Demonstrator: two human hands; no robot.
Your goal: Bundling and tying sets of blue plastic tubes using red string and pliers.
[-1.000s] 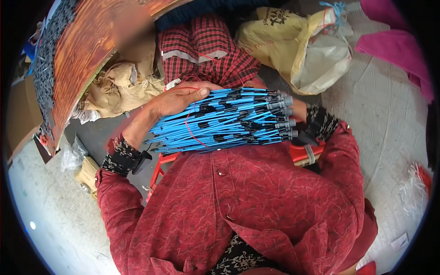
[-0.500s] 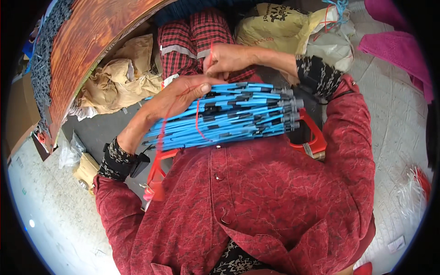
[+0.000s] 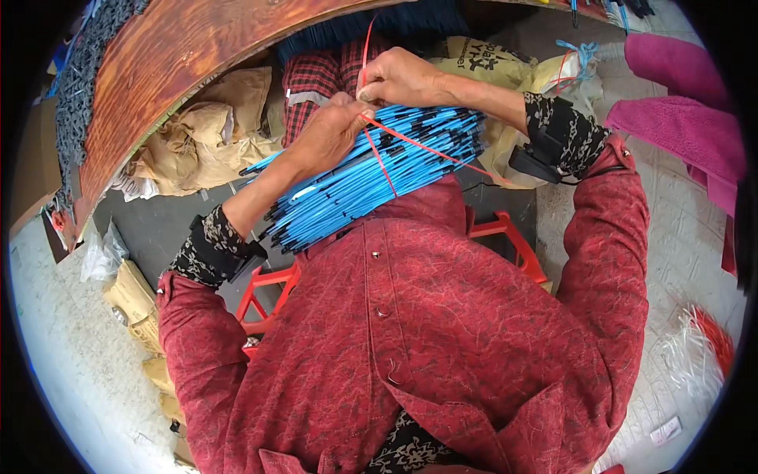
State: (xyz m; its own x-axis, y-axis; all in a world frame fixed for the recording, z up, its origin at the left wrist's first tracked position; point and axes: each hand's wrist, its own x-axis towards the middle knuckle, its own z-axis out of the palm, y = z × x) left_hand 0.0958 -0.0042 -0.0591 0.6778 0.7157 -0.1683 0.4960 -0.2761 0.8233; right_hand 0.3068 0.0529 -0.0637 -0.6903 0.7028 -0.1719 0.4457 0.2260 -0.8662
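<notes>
At the far edge of the blue bundle [image 3: 347, 193] beyond the jacket [image 3: 442, 292], left hand [image 3: 330, 133] and right hand [image 3: 401, 79], fingers pinched closed on red string [image 3: 430, 148], seemed mid-knot, the next move calling for a firm pull.

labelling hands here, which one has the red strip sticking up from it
The right hand: the upright red strip rises from its fingers. The left hand sits lower in view, over the blue bundle.

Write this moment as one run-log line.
left hand: pinching red tie | right hand: gripping red tie | blue rod bundle: below hands, tie across it
</notes>
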